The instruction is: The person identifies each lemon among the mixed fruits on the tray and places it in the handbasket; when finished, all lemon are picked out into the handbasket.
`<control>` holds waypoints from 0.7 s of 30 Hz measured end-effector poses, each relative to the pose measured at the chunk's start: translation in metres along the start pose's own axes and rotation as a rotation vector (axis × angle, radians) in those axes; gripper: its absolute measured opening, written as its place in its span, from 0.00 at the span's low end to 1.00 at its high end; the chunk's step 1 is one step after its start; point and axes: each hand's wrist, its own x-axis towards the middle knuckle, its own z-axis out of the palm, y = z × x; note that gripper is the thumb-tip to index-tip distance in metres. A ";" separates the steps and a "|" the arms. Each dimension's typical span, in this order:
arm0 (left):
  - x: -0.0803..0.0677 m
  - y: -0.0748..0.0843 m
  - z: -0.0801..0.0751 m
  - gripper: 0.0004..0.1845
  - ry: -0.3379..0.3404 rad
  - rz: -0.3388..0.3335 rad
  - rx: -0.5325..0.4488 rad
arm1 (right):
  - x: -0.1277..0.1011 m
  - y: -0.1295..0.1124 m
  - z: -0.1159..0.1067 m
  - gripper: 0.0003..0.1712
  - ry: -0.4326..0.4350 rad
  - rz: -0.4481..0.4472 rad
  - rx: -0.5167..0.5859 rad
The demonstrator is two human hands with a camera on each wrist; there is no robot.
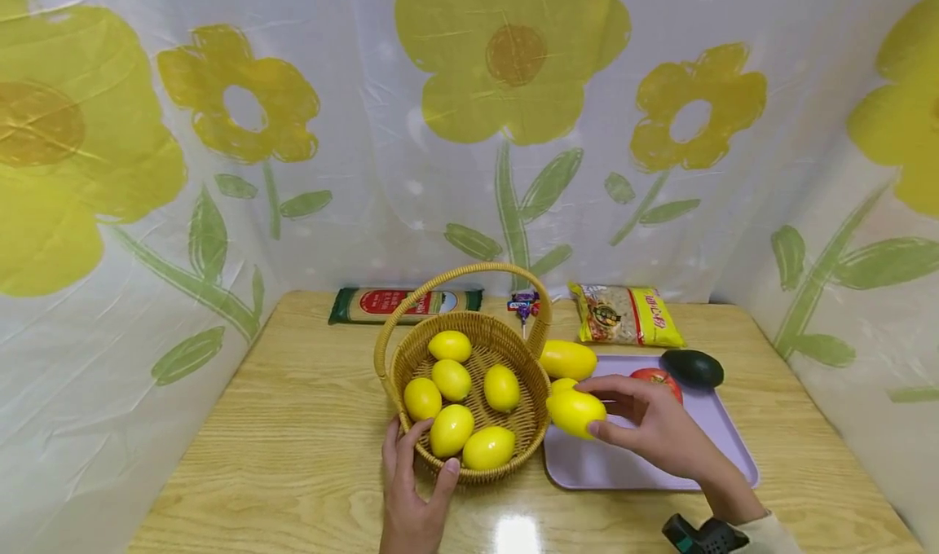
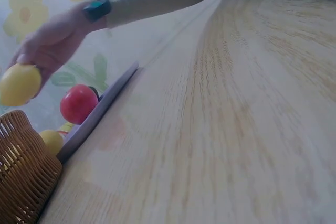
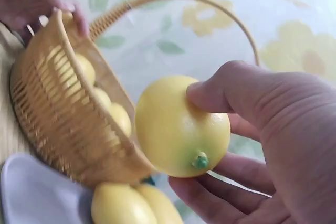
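Observation:
My right hand pinches a lemon between thumb and fingers, just right of the wicker basket's rim and above the tray. In the right wrist view the held lemon shows a green stem end. The round wicker basket with a tall arched handle holds several lemons on its bottom. At the basket's near left rim, my left hand grips the edge with thumb and fingers. Part of another yellow fruit shows behind the held lemon.
A lilac tray carries a red tomato-like fruit and a dark green avocado-like one. A longer yellow fruit lies by its far left corner. Behind are a green packet, wrapped lollipops and a yellow food bag.

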 end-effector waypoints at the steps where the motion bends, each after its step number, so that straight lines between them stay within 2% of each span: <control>1: 0.000 0.000 0.000 0.29 0.002 -0.001 0.002 | 0.006 -0.003 0.004 0.23 -0.007 -0.021 -0.030; 5: 0.000 -0.001 0.000 0.29 0.008 -0.006 0.010 | 0.027 -0.010 0.022 0.22 -0.032 -0.072 -0.190; 10: -0.001 -0.001 0.000 0.29 0.016 -0.009 0.014 | 0.049 -0.021 0.044 0.21 -0.101 -0.094 -0.369; 14: -0.001 -0.001 0.000 0.29 0.011 -0.005 0.009 | 0.062 -0.023 0.062 0.22 -0.122 -0.167 -0.470; 18: 0.000 0.001 -0.001 0.29 0.003 -0.005 0.009 | 0.068 -0.020 0.070 0.20 -0.100 -0.232 -0.513; 21: -0.001 0.002 -0.001 0.29 0.000 -0.011 0.014 | 0.068 -0.017 0.061 0.18 -0.081 -0.215 -0.480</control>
